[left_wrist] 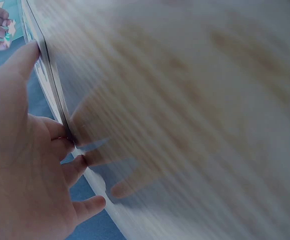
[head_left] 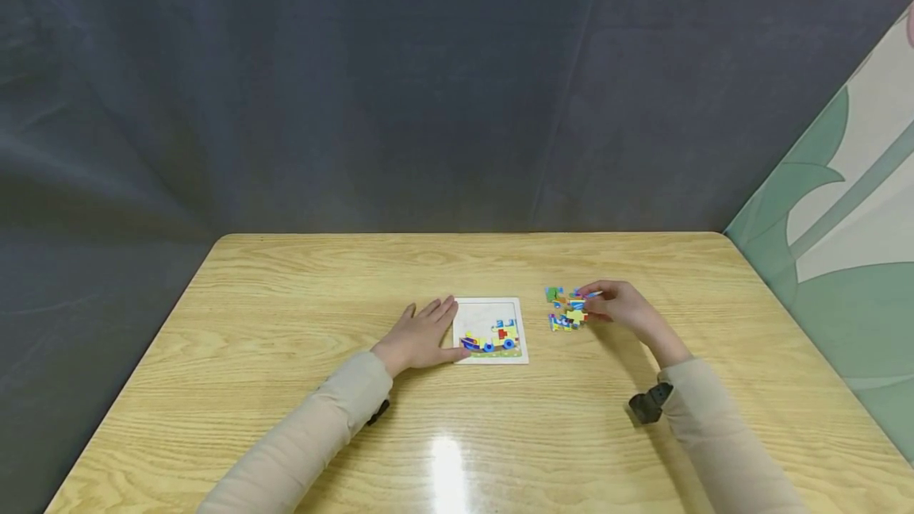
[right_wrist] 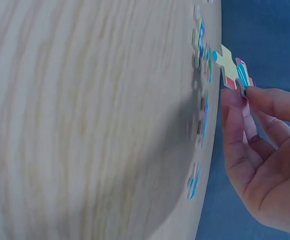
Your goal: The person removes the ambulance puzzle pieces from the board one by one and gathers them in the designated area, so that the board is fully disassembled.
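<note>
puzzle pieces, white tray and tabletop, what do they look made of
Puzzle pieces: likely stiff card or thin board, printed; colored faces with pale edges show up close.
White tray: perhaps card or coated board, smooth-looking, evenly white; too small to settle.
Tabletop: wood or wood-look laminate, glossy; it shows grain, bright glare and the left hand reflected.

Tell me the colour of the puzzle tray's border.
White; the puzzle tray's border shows best in the head view.

In the head view, glossy, grained wood is shown by the table (head_left: 300, 284), shiniest at six o'clock; matt cloth (head_left: 457, 93) is hung at twelve; smooth-faced puzzle pieces (head_left: 575, 316) are seen at four.
</note>
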Tool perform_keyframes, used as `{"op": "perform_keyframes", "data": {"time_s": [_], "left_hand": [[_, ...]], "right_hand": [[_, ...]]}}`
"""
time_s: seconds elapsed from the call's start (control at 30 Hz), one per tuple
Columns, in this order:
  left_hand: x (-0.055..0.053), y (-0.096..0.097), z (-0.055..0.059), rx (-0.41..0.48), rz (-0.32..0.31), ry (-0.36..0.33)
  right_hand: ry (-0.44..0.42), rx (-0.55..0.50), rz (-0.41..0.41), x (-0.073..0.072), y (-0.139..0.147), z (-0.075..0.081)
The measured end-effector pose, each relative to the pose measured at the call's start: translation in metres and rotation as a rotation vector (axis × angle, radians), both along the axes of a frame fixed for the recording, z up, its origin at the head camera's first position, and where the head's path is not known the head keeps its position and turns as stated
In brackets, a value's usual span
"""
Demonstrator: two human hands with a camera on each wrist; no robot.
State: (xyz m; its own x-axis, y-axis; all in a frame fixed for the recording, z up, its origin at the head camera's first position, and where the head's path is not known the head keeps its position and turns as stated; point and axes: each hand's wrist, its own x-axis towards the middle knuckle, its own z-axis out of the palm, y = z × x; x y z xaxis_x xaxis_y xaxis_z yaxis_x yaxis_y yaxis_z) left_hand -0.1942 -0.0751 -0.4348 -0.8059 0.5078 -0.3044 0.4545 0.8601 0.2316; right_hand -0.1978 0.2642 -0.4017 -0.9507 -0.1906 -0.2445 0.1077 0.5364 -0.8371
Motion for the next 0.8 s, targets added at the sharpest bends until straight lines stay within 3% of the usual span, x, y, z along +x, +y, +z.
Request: {"op": "perform_keyframes", "data": {"time_s": [0.8], "left_hand": [[0.001, 0.000, 0.002, 0.003, -0.003, 0.001]], "right_hand": [[-0.096, 0.034, -0.004, -0.002, 0.018, -0.012]]}}
